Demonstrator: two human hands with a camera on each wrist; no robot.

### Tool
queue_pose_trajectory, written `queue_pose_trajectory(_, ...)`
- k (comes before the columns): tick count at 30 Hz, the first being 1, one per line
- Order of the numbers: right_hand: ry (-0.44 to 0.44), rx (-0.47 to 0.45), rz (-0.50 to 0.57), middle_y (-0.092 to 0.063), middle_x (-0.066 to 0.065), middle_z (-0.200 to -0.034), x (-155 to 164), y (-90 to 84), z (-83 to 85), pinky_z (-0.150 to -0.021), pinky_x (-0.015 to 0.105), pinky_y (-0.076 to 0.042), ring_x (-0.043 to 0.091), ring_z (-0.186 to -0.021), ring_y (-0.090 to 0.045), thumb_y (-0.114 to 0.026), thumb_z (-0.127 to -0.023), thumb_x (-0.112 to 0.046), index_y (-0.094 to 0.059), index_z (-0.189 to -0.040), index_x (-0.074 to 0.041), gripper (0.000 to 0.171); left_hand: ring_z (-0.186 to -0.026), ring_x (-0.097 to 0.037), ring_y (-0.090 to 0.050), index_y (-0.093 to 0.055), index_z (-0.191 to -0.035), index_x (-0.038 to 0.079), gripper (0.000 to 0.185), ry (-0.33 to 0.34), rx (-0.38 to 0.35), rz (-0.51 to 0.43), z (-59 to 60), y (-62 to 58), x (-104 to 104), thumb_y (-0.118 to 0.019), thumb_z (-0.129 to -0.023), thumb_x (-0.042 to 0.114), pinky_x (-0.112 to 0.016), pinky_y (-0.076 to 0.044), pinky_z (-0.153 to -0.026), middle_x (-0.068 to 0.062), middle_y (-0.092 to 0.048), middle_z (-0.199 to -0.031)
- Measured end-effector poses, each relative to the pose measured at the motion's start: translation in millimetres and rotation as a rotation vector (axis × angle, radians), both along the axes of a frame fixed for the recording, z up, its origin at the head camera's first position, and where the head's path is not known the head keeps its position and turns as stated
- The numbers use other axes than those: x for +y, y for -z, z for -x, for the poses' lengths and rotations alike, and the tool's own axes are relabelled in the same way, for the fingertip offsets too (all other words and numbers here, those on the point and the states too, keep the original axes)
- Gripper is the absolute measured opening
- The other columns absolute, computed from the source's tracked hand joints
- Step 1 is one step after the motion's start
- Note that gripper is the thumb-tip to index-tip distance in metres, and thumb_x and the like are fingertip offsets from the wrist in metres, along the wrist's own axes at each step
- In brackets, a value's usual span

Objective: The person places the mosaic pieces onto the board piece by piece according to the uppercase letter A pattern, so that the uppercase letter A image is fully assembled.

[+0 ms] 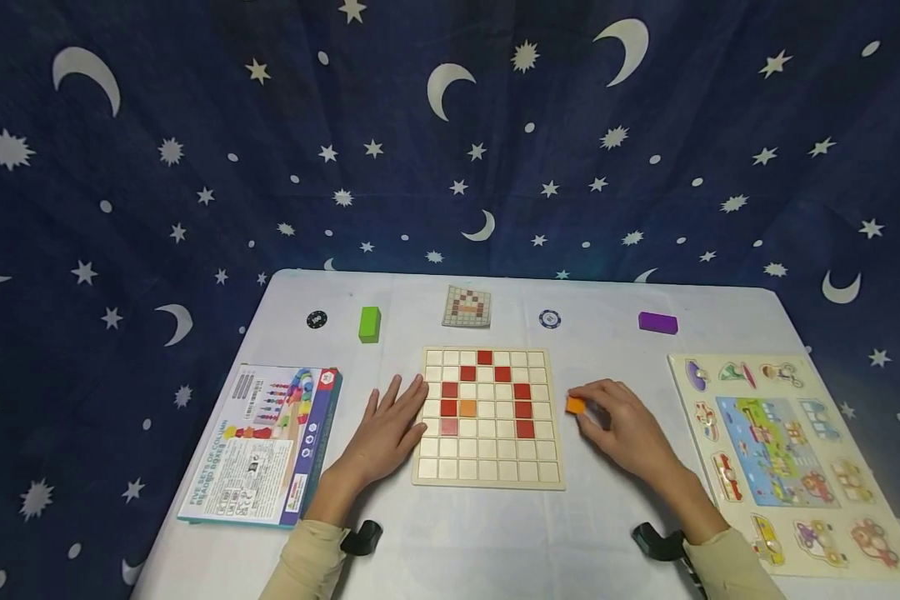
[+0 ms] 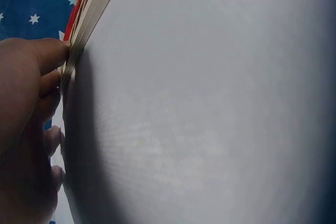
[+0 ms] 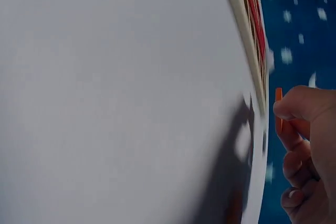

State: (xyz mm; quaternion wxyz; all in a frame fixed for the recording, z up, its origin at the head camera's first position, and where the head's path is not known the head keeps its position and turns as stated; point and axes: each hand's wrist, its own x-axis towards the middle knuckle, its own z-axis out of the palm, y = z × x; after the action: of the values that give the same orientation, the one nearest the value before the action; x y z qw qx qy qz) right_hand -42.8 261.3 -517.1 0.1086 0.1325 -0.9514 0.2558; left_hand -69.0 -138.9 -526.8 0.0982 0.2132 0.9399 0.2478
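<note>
A wooden grid board (image 1: 487, 472) lies at the middle of the table, with several red tiles (image 1: 448, 408) in an arch-like pattern and one orange tile (image 1: 467, 408) in its cells. My left hand (image 1: 387, 433) rests at the board's left edge, fingers fairly straight and spread, fingertips right at the rim. In the left wrist view the thumb (image 2: 50, 53) touches that edge. To the right of the board, my right hand (image 1: 624, 427) pinches a second orange tile (image 1: 575, 406) between thumb and fingers. That tile shows edge-on in the right wrist view (image 3: 279, 95).
Behind the board lies a small pattern card (image 1: 467, 307), between a black chip (image 1: 317, 319) and a blue-white chip (image 1: 550, 319). A green block (image 1: 370, 325) and a purple block (image 1: 657, 322) flank them. A boxed toy (image 1: 255, 450) lies left, a picture puzzle (image 1: 780, 450) right.
</note>
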Motion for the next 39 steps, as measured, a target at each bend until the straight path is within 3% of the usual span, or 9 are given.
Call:
queue_pose_trajectory(9, -0.193, -0.074, 0.004, -0.073, 0.000, -0.122, -82, 2.0, 20.1, -0.093, 0.041, -0.058, 0.016, -0.107, -0.064, -0.083, -0.092, -0.018, -0.077, -0.126, -0.019, 0.034, -0.170, -0.033, -0.012, -0.031, -0.169, 0.017, 0.065, -0.001, -0.010, -0.002, -0.1, -0.2, 0, -0.053, -0.111, 0.035, -0.066, -0.009, -0.135, -0.001, -0.026, -0.179)
queue_pose_trajectory(20, -0.248, -0.081, -0.039, -0.076, -0.006, -0.121, -105, 2.7, 30.9, -0.102, 0.044, -0.059, 0.017, -0.116, -0.068, -0.078, -0.097, -0.017, -0.081, -0.115, -0.021, 0.019, -0.169, -0.034, -0.013, -0.032, -0.169, 0.016, 0.064, 0.003, -0.004, 0.006, 0.3, 0.6, 0, -0.052, -0.111, 0.035, -0.066, -0.010, -0.135, -0.002, -0.026, -0.179)
queue_pose_trajectory(26, -0.266, -0.049, -0.052, -0.076, -0.006, -0.121, -101, 2.6, 27.8, -0.099, 0.041, -0.058, 0.016, -0.111, -0.067, -0.079, -0.096, -0.021, -0.083, -0.117, -0.021, 0.021, -0.169, -0.034, -0.014, -0.033, -0.169, 0.015, 0.064, 0.001, 0.004, 0.005, 0.2, 0.7, 0, -0.053, -0.111, 0.034, -0.067, -0.010, -0.135, -0.003, -0.027, -0.179)
queue_pose_trajectory(30, -0.231, -0.037, -0.018, -0.076, -0.003, -0.124, -85, 1.5, 18.3, -0.100, 0.044, -0.059, 0.018, -0.113, -0.068, -0.081, -0.095, -0.022, -0.082, -0.119, -0.021, 0.024, -0.169, -0.035, -0.013, -0.033, -0.169, 0.015, 0.064, 0.005, -0.005, -0.005, -0.2, 0.3, 1, -0.052, -0.111, 0.034, -0.067, -0.010, -0.135, -0.003, -0.027, -0.179)
queue_pose_trajectory(35, -0.130, -0.048, -0.007, -0.074, -0.001, -0.126, -46, -1.6, 1.1, -0.095, 0.045, -0.058, 0.016, -0.110, -0.065, -0.083, -0.092, -0.020, -0.081, -0.119, -0.021, 0.027, -0.169, -0.035, -0.014, -0.033, -0.169, 0.016, 0.064, 0.001, -0.005, -0.002, -0.2, -0.5, 0, -0.053, -0.111, 0.034, -0.067, -0.010, -0.135, -0.003, -0.027, -0.179)
queue_pose_trajectory(39, -0.067, -0.056, -0.027, -0.074, -0.002, -0.124, -5, -1.8, -15.5, -0.083, 0.035, -0.050, 0.009, -0.099, -0.057, -0.084, -0.089, -0.015, -0.080, -0.119, -0.022, 0.031, -0.169, -0.036, -0.015, -0.034, -0.168, 0.015, 0.064, -0.004, 0.001, 0.002, -0.7, -0.4, 0, -0.054, -0.111, 0.033, -0.067, -0.011, -0.134, -0.004, -0.028, -0.178)
